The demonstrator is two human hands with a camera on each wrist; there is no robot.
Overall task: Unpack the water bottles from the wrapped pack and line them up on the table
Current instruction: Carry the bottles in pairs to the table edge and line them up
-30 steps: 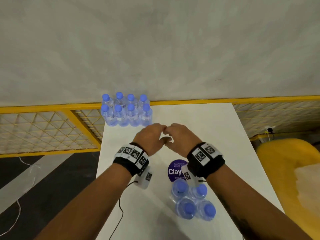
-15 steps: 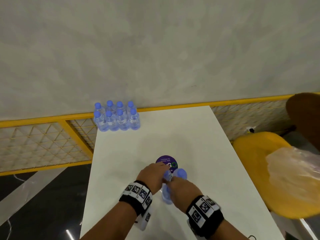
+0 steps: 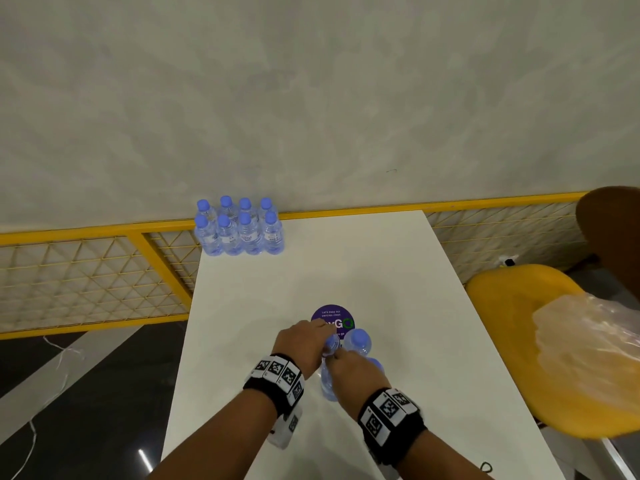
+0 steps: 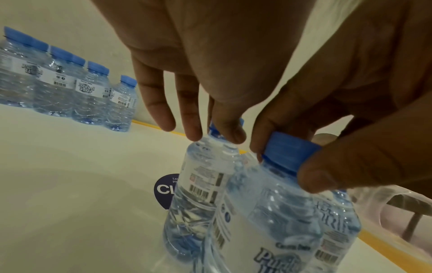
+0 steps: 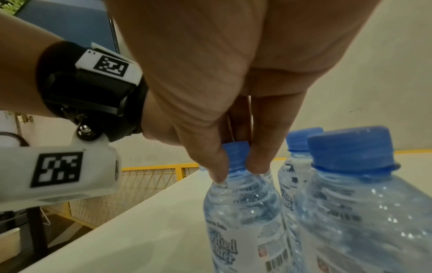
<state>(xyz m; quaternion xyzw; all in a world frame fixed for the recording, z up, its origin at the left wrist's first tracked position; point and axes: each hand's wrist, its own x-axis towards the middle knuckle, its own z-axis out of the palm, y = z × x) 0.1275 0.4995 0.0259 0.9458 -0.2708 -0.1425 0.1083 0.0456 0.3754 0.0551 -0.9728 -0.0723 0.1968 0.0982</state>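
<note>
Several blue-capped water bottles stand tight together near the table's front. Clear film seems to cling round their bases in the left wrist view. My right hand [image 3: 337, 358] pinches the cap of the front-left bottle [image 4: 290, 151] between thumb and fingers [image 5: 258, 162]. My left hand [image 3: 327, 336] has its fingertips closed over the cap of the rear-left bottle [image 4: 205, 166]. The two right-hand bottles [image 3: 360, 339] stand free. Several more bottles [image 3: 239, 233] stand in two rows at the far left corner.
The white table [image 3: 381, 271] carries a round purple sticker [image 3: 334, 315] just beyond the hands. A yellow chair [image 3: 519, 306] with crumpled clear plastic [image 3: 588, 358] stands at the right. A yellow mesh railing [image 3: 86, 271] runs along the far and left sides.
Both hands came back from the table's middle and dropped onto the near bottles' caps. Over the last half second they have barely moved.
</note>
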